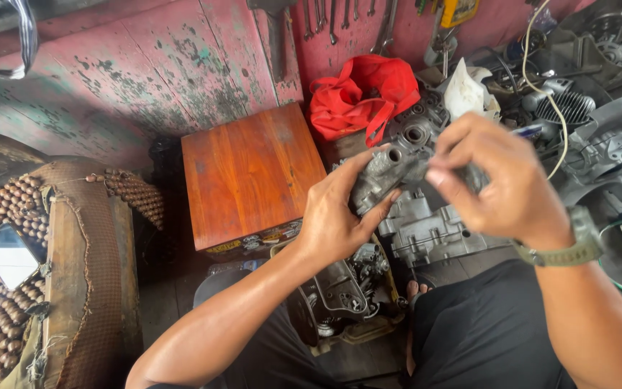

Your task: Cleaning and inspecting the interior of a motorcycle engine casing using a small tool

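My left hand (340,212) grips a grey cast-metal engine part (386,173) from below and the left, thumb along its side. My right hand (498,176) closes on the same part from the right, fingertips pinched at its upper end; a green watch strap (566,248) sits on that wrist. The part is held in the air above my lap. What the right fingertips pinch is hidden.
A brown wooden box (250,176) stands to the left, a red cloth bag (361,94) behind it. Engine casings (426,230) and parts (347,288) lie below the hands and at right. Wrenches (332,18) hang on the pink wall. A beaded seat cover (8,288) with a phone (8,253) is far left.
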